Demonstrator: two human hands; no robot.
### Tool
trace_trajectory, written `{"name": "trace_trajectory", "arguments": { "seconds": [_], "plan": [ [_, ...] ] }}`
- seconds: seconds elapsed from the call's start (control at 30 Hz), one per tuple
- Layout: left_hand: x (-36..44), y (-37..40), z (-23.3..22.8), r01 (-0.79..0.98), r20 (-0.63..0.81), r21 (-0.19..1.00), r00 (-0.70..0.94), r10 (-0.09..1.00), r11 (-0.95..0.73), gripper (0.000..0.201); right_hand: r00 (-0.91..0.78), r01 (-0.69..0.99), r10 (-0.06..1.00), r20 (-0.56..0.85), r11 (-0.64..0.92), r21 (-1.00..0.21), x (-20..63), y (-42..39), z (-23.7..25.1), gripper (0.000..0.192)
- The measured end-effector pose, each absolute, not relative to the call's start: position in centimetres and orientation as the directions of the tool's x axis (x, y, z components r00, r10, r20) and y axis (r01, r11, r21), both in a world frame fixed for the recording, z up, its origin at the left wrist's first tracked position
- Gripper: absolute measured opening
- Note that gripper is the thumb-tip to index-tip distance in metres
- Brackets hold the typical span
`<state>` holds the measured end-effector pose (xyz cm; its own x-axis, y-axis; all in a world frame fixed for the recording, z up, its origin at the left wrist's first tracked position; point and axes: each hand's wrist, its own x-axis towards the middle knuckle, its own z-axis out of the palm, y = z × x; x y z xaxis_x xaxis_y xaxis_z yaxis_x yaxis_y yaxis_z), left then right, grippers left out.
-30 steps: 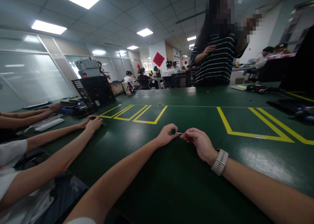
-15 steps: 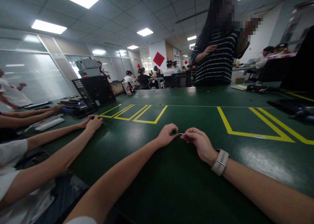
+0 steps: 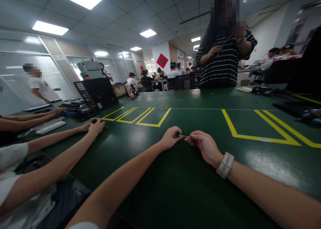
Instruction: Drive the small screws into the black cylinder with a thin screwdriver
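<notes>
My left hand [image 3: 167, 139] is closed around a small round dark part with a shiny metal rim [image 3: 177, 134], its open face turned towards me. A thin metal rod [image 3: 185, 136] reaches from the fingertips of my right hand [image 3: 205, 146] to the face of this part. My right fingers are pinched on the rod's other end; whether it has a handle is hidden. Both hands are just above or resting on the green table [image 3: 155, 175]. A pale watch [image 3: 225, 164] is on my right wrist.
Yellow tape outlines [image 3: 153, 124] mark the table. At the left, a co-worker's hands [image 3: 96, 124] hold a small dark object. A black computer case [image 3: 96, 93] stands behind them. Across the table, a person in a striped top [image 3: 218, 60] stands holding a thin tool.
The rod's tip now reaches further into the face of the round part, which has turned slightly. The person opposite has brought their hands closer together. A walking person at far left has moved right.
</notes>
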<state>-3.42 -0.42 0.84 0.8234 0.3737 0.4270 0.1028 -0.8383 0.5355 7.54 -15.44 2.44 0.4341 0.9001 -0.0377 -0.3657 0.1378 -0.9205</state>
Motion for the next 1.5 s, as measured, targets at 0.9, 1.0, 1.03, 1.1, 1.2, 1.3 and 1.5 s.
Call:
{"name": "trace_trajectory", "arguments": {
  "seconds": [0.9, 1.0, 1.03, 1.1, 1.2, 1.3, 1.5],
  "plan": [
    [-3.3, 0.2, 0.2, 0.181, 0.444, 0.560, 0.758, 0.477, -0.808, 0.023, 0.519, -0.229, 0.848, 0.103, 0.254, -0.940, 7.6, -15.5, 1.5, 0.008],
    [-3.4, 0.1, 0.4, 0.141, 0.463, 0.559, 0.764, 0.449, -0.817, 0.022, 0.538, -0.229, 0.833, 0.127, 0.290, -0.929, 7.6, -15.4, 1.4, 0.007],
    [-3.4, 0.0, 0.5, 0.134, 0.458, 0.568, 0.768, 0.447, -0.812, 0.021, 0.546, -0.225, 0.827, 0.132, 0.297, -0.928, 7.6, -15.4, 1.4, 0.007],
    [-3.4, -0.2, 0.6, 0.124, 0.439, 0.593, 0.778, 0.449, -0.796, 0.018, 0.555, -0.211, 0.819, 0.145, 0.307, -0.928, 7.6, -15.3, 1.2, 0.006],
    [-3.3, -0.3, 0.7, 0.108, 0.417, 0.627, 0.790, 0.450, -0.771, 0.016, 0.542, -0.154, 0.820, 0.185, 0.313, -0.937, 7.4, -15.3, 1.3, 0.006],
    [-3.3, -0.4, 0.7, 0.087, 0.405, 0.641, 0.806, 0.432, -0.763, 0.014, 0.486, -0.053, 0.844, 0.227, 0.287, -0.956, 7.3, -15.6, 1.6, 0.009],
    [-3.2, -0.5, 0.7, 0.062, 0.415, 0.557, 0.843, 0.343, -0.828, 0.009, 0.410, 0.257, 0.862, 0.299, 0.205, -0.944, 6.7, -16.2, 2.2, 0.011]
  ]
}}
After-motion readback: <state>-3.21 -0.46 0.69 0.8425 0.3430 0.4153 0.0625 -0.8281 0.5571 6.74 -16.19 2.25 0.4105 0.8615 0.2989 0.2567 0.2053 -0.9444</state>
